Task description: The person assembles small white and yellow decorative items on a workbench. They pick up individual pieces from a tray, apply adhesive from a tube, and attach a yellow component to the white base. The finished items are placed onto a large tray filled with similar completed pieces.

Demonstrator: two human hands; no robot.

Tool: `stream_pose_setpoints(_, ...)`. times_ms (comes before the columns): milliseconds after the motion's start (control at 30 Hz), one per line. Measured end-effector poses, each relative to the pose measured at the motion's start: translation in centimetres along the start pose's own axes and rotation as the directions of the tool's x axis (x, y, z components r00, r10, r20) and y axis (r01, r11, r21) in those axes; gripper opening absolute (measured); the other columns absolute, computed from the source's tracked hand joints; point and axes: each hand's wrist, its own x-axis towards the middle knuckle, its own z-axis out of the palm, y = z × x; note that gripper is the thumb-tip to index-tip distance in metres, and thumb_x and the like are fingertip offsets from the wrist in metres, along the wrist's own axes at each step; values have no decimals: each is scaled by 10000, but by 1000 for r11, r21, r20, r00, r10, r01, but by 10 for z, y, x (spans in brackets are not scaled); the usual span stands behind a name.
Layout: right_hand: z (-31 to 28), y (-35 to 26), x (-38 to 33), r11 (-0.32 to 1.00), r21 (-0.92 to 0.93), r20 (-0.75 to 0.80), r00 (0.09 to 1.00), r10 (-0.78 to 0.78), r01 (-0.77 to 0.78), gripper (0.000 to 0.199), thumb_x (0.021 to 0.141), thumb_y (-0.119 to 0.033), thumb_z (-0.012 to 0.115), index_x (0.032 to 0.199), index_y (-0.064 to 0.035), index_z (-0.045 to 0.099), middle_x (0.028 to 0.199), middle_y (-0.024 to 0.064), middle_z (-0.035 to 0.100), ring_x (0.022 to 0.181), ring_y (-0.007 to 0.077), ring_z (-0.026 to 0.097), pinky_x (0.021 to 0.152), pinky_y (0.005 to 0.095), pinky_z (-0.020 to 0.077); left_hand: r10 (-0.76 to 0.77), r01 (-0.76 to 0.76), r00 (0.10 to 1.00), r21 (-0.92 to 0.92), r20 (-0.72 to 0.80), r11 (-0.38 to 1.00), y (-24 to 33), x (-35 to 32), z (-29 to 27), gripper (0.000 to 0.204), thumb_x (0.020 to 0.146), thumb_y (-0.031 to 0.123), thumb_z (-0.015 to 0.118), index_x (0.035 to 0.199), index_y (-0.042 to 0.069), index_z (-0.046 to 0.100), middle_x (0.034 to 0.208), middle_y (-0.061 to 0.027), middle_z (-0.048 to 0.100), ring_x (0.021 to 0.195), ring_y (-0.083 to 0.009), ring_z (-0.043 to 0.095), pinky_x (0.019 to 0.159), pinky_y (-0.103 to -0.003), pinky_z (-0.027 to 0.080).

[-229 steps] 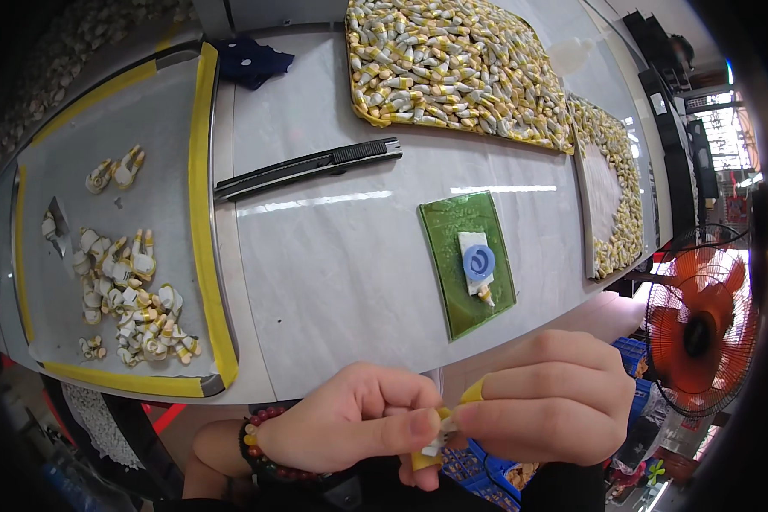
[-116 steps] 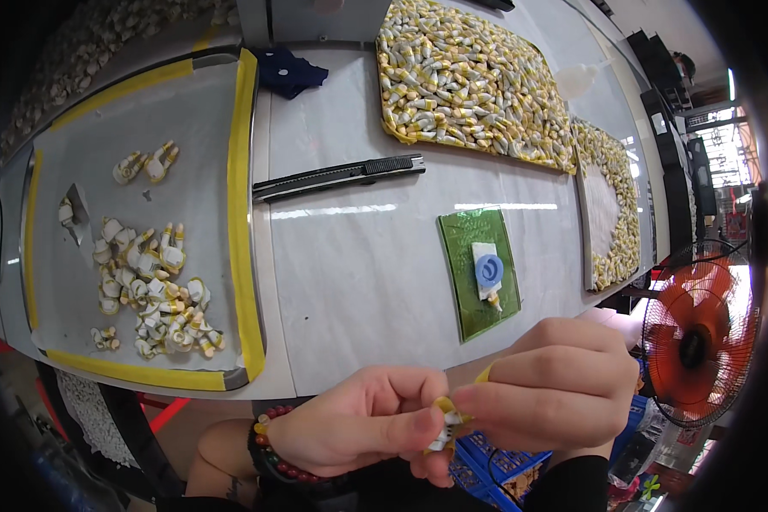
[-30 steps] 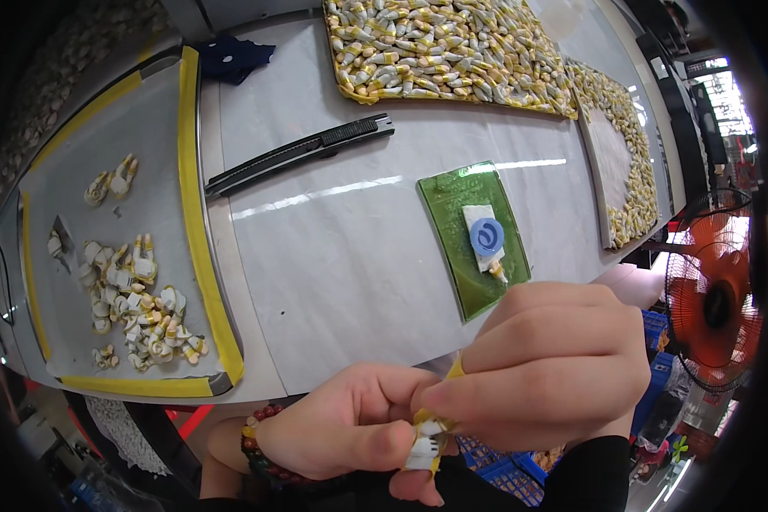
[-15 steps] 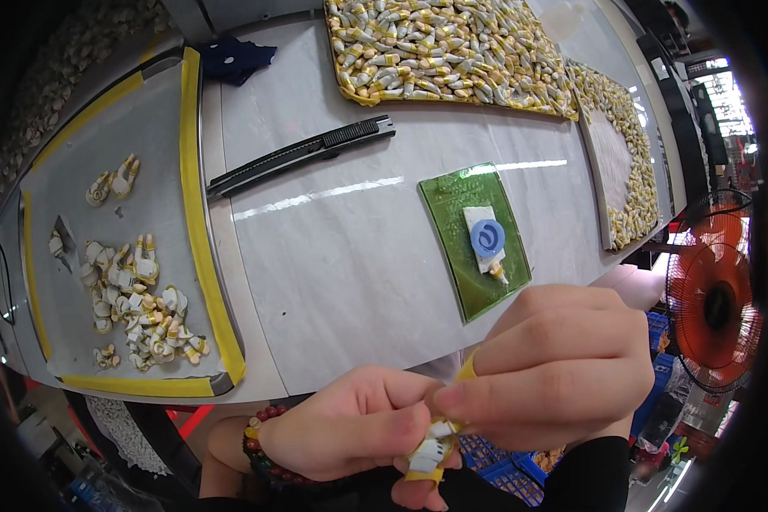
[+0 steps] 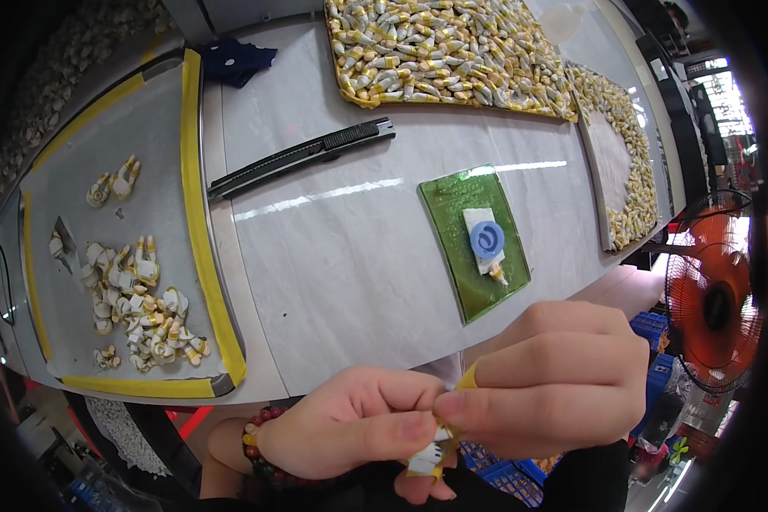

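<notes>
Low in the view, close to my body, my left hand (image 5: 341,427) pinches a small white-and-yellow piece (image 5: 423,462) with dark marks between thumb and fingers. My right hand (image 5: 559,384) is closed against its upper end, thumb and fingertips pressed together there. A bit of yellow (image 5: 467,378) shows at the right index finger; I cannot tell whether it is a wrap or part of the piece. Beyond the right hand lies a green plate (image 5: 448,205) carrying a white pad (image 5: 478,216), a round blue mould-like piece (image 5: 486,240) and a small yellow-and-white part (image 5: 498,274).
A yellow-taped tray (image 5: 194,171) at left holds a heap of small white-and-yellow pieces (image 5: 154,328). A black utility knife (image 5: 303,156) lies behind. Full trays of similar pieces (image 5: 452,55) stand at the back and right (image 5: 640,183). An orange fan (image 5: 715,290) is at far right.
My right hand has dropped slightly toward my body, its fingers still pressed at the piece. The left hand has barely shifted, and less of the piece shows below its thumb.
</notes>
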Motion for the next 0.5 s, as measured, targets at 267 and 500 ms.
stream_pose_setpoints(267, -17, -14, -8, 876, -357, 246, 938, -246, 324, 222, 624, -119, 684, 833, -48, 707, 740, 11, 599, 579, 104, 536, 453, 179, 365, 61, -55, 998, 164, -28, 985, -2, -5, -5, 230, 909, 82, 599, 1106, -22, 541, 958, -76, 647, 865, -104, 612, 785, -226, 490)
stream_pose_setpoints(500, -37, 2, -16, 933, -316, -3, 983, 182, -174, 226, 636, -2, 689, 860, -20, 666, 792, 86, 650, 640, 200, 625, 544, 282, 490, 404, -352, 891, 246, -208, 903, -13, -4, 0, 405, 704, 64, 799, 1004, -118, 596, 903, -200, 650, 812, -258, 673, 795, -455, 568)
